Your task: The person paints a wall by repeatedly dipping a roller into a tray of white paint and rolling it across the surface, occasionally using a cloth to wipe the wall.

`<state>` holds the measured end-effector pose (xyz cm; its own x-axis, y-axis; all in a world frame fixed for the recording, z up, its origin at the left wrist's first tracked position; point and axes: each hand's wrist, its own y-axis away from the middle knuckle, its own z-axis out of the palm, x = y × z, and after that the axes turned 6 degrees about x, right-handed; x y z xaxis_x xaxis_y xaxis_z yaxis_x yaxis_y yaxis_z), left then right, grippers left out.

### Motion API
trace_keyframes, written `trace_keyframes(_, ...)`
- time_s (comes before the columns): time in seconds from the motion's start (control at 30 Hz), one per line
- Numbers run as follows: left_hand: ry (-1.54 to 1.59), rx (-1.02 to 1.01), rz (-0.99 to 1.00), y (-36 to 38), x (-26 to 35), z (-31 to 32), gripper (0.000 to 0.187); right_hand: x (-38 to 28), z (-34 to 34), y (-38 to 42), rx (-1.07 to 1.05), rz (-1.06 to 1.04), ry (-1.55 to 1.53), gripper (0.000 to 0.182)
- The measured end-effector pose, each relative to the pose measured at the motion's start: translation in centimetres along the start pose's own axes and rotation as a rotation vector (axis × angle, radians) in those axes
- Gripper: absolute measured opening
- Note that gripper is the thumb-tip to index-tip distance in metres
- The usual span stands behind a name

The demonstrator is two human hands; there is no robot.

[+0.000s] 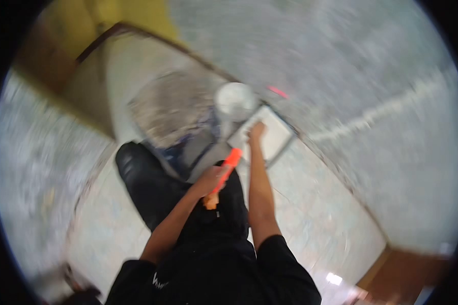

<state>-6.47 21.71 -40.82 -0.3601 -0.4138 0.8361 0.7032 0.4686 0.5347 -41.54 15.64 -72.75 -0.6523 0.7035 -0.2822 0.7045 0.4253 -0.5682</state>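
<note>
My left hand [210,181] is closed around a long, bright orange tool [230,163], held in front of my knee; its lower end is a paler orange, and motion blur hides its exact kind. Further forward, my right hand [257,131] reaches over a white, square, tray-like thing [275,137] with a dark edge. Its fingers look drawn together at the white surface, but what they hold, if anything, is too blurred to make out. Just beyond that hand stands a round white container [235,100], touching or very close to the tray-like thing.
A rough grey-brown heap or sack [173,104] lies left of the container, with dark blue material [175,155] along its near side. My bent leg [145,178] rests on the pale floor [315,203]. Grey walls [376,66] meet it; a brown wooden piece [407,272] stands lower right.
</note>
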Motion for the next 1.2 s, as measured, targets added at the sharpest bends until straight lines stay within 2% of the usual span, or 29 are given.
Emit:
trace_keyframes(0.03, 0.075, -0.001, -0.009, 0.3, 0.2, 0.2, 0.049, -0.6, -4.7, -1.4, -0.148, 0.188, -0.225, 0.027)
trace_keyframes(0.07, 0.109, -0.114, -0.029, -1.1, -1.7, 0.1, 0.045, -1.2, -9.5, -3.4, -0.238, 0.385, -0.526, 0.022)
trace_keyframes(0.1, -0.255, 0.009, 0.055, -0.1, -0.5, 1.0, 0.049, -1.5, -13.3, -4.9, -0.302, 0.580, -0.804, 0.020)
trace_keyframes(0.13, -0.229, 0.062, 0.056, 1.1, 1.0, 1.9, 0.055, -2.6, -16.1, -5.9, -0.334, 0.748, -0.999, 0.023)
trace_keyframes(0.17, -0.219, 0.084, 0.069, 1.7, 2.1, 2.3, 0.061, -3.0, -18.3, -7.2, -0.335, 0.868, -1.112, 0.029)
trace_keyframes(0.23, -0.299, 0.044, 0.116, 1.6, 2.6, 2.5, 0.058, -7.6, -25.1, -9.0, -0.301, 1.165, -1.241, 0.033)
trace_keyframes(0.33, -0.361, 0.008, 0.155, 2.7, 4.7, 2.0, 0.057, -8.1, -26.0, -10.4, -0.381, 1.133, -1.269, 0.038)
trace_keyframes(0.43, -0.377, 0.014, 0.198, 4.5, 8.6, 1.1, 0.057, -9.8, -27.7, -12.7, -0.353, 1.134, -1.354, 0.036)
trace_keyframes(0.53, -0.345, 0.025, 0.207, 6.8, 10.9, -0.2, 0.055, -11.4, -30.0, -14.7, -0.351, 0.998, -1.505, 0.031)
trace_keyframes(0.57, -0.337, -0.002, 0.224, 7.0, 11.3, -0.4, 0.054, -9.7, -29.3, -15.1, -0.483, 0.858, -1.656, 0.027)
trace_keyframes(0.63, -0.386, 0.129, 0.389, 6.6, 9.7, 0.1, 0.051, -11.5, -32.2, -16.9, -0.342, 0.817, -1.561, 0.028)
trace_keyframes(0.7, -0.335, 0.083, 0.389, 7.8, 11.5, 0.6, 0.047, -15.3, -37.3, -19.1, -0.133, 0.884, -1.439, 0.032)
trace_keyframes(0.77, -0.206, 0.114, 0.358, 7.9, 12.6, 2.1, 0.050, -17.3, -40.1, -21.0, -0.064, 0.885, -1.524, 0.038)
trace_keyframes(0.87, -0.053, 0.027, 0.244, 5.3, 10.6, 1.6, 0.048, -16.8, -38.1, -20.4, -0.087, 0.844, -1.488, 0.042)
trace_keyframes(0.97, -0.016, -0.023, 0.129, 4.0, 7.0, 0.2, 0.048, -15.5, -31.5, -15.9, -0.063, 0.815, -1.302, 0.044)
trace_keyframes(1.0, -0.010, -0.003, 0.105, 3.6, 5.9, -0.2, 0.050, -15.0, -29.2, -14.1, -0.102, 0.883, -1.262, 0.045)
trace_keyframes(1.03, -0.048, 0.024, 0.067, 3.3, 5.6, -0.3, 0.050, -14.3, -26.5, -12.1, -0.141, 0.953, -1.217, 0.046)
trace_keyframes(1.1, -0.116, 0.083, -0.004, 2.7, 5.3, -0.1, 0.050, -11.2, -16.2, -8.5, -0.015, 0.930, -0.976, 0.046)
trace_keyframes(1.2, -0.229, 0.129, 0.139, 2.6, 5.1, 0.0, 0.050, -13.7, -25.8, -11.0, -0.258, 1.005, -1.225, 0.045)
